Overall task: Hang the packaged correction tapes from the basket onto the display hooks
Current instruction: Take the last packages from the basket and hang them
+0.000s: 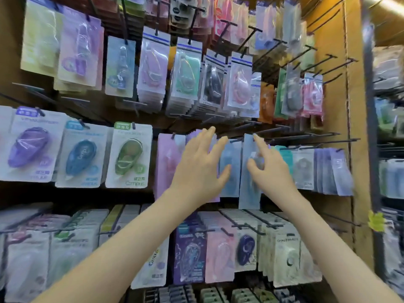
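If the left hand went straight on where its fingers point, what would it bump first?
Probably the blue pack hanging just beyond the left hand, though depth is hard to judge here.

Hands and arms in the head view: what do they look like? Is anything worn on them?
The left forearm and right forearm are bare to the picture's edge: no sleeves show. The left hand and right hand wear no gloves, and no rings, watch or bracelet show.

Left hand [196, 169] open, fingers spread, in front of hung packs [229, 162] in the middle row; contact unclear. Right hand [271, 169] pinches a pale blue pack [249, 197], index finger stretched to its top edge. Bare hooks [306, 136] just right.
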Motion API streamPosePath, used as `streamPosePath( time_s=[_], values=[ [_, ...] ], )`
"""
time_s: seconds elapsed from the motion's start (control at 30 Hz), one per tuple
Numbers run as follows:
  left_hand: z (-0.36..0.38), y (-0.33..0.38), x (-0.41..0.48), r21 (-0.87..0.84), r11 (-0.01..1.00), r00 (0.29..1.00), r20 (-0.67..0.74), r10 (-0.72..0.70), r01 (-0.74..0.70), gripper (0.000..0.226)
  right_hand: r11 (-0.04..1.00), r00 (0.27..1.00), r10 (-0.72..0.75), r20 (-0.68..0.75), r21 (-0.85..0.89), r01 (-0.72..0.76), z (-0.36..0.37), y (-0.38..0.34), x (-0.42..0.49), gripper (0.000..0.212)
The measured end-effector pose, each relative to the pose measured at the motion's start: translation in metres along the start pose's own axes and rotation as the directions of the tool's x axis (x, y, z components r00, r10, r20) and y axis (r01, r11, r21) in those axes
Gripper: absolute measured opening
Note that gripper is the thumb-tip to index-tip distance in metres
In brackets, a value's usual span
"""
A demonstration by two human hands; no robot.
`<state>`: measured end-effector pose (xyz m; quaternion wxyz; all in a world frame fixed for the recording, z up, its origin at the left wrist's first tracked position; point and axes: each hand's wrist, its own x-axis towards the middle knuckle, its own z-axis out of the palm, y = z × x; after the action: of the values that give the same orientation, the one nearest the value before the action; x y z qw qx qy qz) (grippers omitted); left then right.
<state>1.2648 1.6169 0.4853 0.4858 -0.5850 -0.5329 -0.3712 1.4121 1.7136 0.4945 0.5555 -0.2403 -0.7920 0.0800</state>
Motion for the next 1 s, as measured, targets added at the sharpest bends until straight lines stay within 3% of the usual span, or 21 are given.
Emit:
streamPosePath(
  time_s=[0.23,0.5,0.7,0.9,1.0],
  values=[
    [0.029,-0.015,0.005,0.230,0.973,0.989,0.144,-0.012,-0.022,0.065,0.995,0.993,-0.053,0.105,-0.078,0.062,0.002,0.007,0.025,0.060],
    [0.032,-0.018,0.003,0.131,0.991,0.993,0.114,-0.041,0.026,0.065,0.992,0.983,-0.028,0.179,-0.115,0.049,-0.006,-0.002,0.036,0.057],
    [0.042,-0.019,0.002,0.235,0.971,0.997,0.056,-0.058,0.044,0.054,0.991,0.972,-0.035,0.231,-0.121,0.064,-0.011,0.004,0.032,0.056],
    [0.048,-0.017,0.001,0.264,0.962,0.995,0.046,-0.084,0.069,0.058,0.979,0.974,-0.053,0.222,-0.180,0.094,-0.008,0.007,0.035,0.056],
    [0.045,-0.016,0.000,0.263,0.962,0.993,0.064,-0.094,0.074,0.061,0.996,0.972,-0.009,0.234,-0.084,0.029,-0.011,0.007,0.039,0.055]
  ],
)
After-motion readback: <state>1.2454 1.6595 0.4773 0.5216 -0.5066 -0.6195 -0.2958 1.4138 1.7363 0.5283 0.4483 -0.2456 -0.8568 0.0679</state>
